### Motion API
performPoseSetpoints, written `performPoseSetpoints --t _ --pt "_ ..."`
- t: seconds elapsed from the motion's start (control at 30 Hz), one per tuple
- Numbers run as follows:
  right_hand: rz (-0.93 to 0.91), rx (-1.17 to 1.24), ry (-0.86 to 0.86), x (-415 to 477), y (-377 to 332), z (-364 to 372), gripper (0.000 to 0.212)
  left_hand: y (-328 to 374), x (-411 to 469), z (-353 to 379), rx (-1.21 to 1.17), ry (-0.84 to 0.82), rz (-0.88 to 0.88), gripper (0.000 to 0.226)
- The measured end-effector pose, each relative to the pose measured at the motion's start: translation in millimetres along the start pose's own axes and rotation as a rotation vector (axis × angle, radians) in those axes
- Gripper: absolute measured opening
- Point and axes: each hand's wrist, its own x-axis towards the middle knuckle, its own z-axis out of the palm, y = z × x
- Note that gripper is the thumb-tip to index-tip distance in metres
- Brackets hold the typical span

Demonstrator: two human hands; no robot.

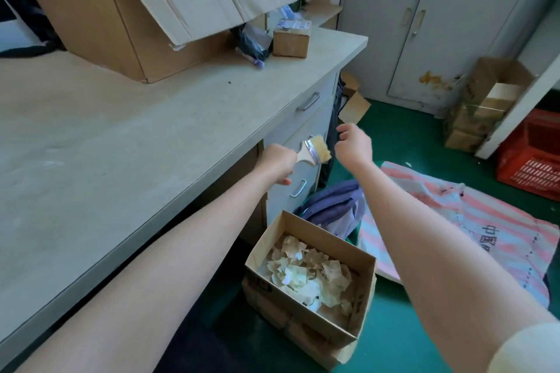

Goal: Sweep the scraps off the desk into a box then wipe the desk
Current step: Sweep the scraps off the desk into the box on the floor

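Observation:
My left hand (278,162) grips the wooden handle of a paintbrush (315,150) with pale bristles, held in the air just past the desk's front edge. My right hand (354,144) hovers close to the bristles, fingers loosely curled, holding nothing. Below both hands an open cardboard box (306,321) stands on the green floor with several crumpled pale paper scraps (309,272) inside. The beige desk (127,136) stretches to the left with only a few dark specks on it.
A large tilted cardboard box (127,18) and a small brown carton (291,42) beside dark bags sit at the desk's back. Desk drawers (306,118), a purple bag (336,206), a striped sack (472,227), a red crate (533,154) and a grey cabinet (424,21) surround the floor.

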Motion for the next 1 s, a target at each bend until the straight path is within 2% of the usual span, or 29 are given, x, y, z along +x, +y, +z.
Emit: performPoseSetpoints --t 0.23,0.4,0.63,0.83,1.0 --pt "-0.089 0.014 0.082 4 -50 -40 0.049 61 -18 -37 -0.061 0.053 0.189 0.018" --pt "-0.144 0.065 0.065 -5 -91 -39 0.048 75 -27 -85 -0.102 0.154 0.21 0.018" --pt "-0.313 0.052 -0.022 -30 -159 -2 0.05 52 -37 -170 -0.147 0.354 0.205 0.02" --pt "-0.448 0.041 -0.12 -61 -218 47 0.051 18 -52 -238 -0.088 0.496 0.164 0.019" --pt "-0.537 -0.007 -0.191 -85 -251 80 0.043 -9 -67 -277 -0.11 0.554 0.133 0.024"
